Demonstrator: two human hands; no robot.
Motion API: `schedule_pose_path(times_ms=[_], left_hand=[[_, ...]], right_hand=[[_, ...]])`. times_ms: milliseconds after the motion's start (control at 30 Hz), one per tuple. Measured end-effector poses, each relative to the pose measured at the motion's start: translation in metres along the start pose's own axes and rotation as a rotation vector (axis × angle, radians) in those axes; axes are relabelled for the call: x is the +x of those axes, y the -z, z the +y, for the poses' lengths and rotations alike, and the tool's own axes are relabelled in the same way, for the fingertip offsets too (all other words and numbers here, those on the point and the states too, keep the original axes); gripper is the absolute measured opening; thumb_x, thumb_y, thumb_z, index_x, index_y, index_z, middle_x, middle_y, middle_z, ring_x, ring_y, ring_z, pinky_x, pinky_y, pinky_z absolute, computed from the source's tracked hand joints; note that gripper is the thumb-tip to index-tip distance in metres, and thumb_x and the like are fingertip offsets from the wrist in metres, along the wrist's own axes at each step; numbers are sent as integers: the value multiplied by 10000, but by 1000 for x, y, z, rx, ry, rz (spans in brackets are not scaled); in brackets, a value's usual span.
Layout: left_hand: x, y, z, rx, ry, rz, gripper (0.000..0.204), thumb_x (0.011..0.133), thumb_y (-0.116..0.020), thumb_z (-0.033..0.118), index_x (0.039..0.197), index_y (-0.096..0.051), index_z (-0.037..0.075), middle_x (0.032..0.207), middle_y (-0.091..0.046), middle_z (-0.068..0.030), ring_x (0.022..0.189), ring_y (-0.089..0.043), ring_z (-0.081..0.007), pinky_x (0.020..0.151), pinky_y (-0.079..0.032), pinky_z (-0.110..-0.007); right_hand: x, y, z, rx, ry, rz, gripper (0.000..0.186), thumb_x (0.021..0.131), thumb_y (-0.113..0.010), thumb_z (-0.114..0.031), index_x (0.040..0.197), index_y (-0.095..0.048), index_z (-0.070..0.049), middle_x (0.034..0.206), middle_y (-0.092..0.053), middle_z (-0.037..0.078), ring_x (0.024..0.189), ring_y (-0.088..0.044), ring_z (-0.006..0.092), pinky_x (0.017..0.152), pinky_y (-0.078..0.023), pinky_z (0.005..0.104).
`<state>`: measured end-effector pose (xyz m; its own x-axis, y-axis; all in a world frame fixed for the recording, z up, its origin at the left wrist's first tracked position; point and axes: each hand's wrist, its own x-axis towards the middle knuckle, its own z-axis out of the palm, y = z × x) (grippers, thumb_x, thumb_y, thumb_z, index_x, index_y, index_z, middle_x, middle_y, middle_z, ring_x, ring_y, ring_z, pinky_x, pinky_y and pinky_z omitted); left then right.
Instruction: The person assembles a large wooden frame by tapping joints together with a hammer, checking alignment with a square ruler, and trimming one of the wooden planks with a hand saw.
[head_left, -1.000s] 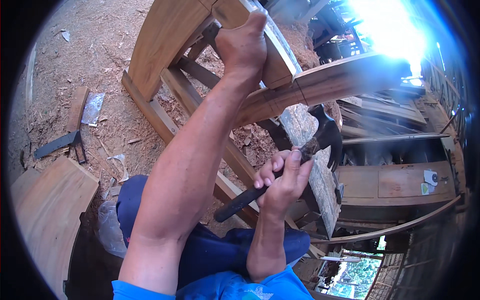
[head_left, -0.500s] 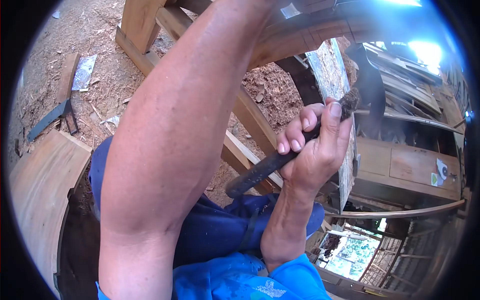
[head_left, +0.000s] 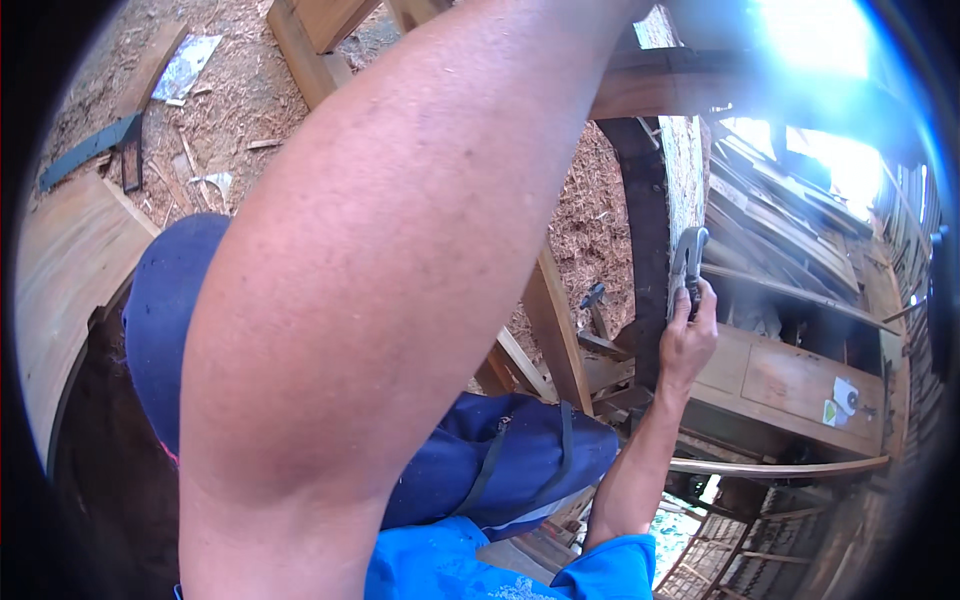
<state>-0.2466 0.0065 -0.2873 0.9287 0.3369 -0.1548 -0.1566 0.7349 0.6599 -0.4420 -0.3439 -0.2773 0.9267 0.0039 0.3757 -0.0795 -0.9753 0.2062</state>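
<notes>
My left forearm (head_left: 390, 250) crosses the picture from the lower left, close to the camera, and is cut off by the upper edge. The left hand lies beyond that edge. My right hand (head_left: 690, 335) reaches out at the right, fingers closed round a grey C-shaped metal clamp (head_left: 690, 250). The clamp's curved end points up, beside a pale rough board (head_left: 684, 165). Left of the board stands a dark curved wooden piece (head_left: 642, 210). A wooden crosspiece (head_left: 650, 85) runs above, partly behind my forearm.
A dark-headed tool (head_left: 592, 295) stands among wooden bars near the sawdust. At the left are a handsaw (head_left: 90, 152), clear plastic (head_left: 187, 68) and a broad plank (head_left: 75, 260). A wooden cabinet (head_left: 790, 385) and stacked boards (head_left: 790, 225) fill the right side.
The dark rod-like handle has left my right hand, which now holds the clamp farther out to the right. My left forearm has shifted right and nearer the camera; the view has turned.
</notes>
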Motion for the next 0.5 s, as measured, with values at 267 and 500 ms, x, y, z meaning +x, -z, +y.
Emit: schedule_pose_path(times_ms=[267,500], left_hand=[[-7,20,-31,191,-16,-283,794,998,-401,588,1029,-676,-157,1032,-659,-368,1055,-649,-447,961,-483,-462],[21,18,-53,297,-173,-385,682,1040,-348,484,1115,-666,-115,1154,-616,-379,1163,-598,-455,1018,-450,-467]], right_hand=[[-6,-22,7,47,59,111,300,1033,-518,-184,1197,-607,51,1057,-667,196,931,-627,318,843,-480,391],[0,-27,6,105,-21,96,320,1013,-521,-185,1198,-618,58,1051,-667,222,945,-637,359,835,-480,428]])
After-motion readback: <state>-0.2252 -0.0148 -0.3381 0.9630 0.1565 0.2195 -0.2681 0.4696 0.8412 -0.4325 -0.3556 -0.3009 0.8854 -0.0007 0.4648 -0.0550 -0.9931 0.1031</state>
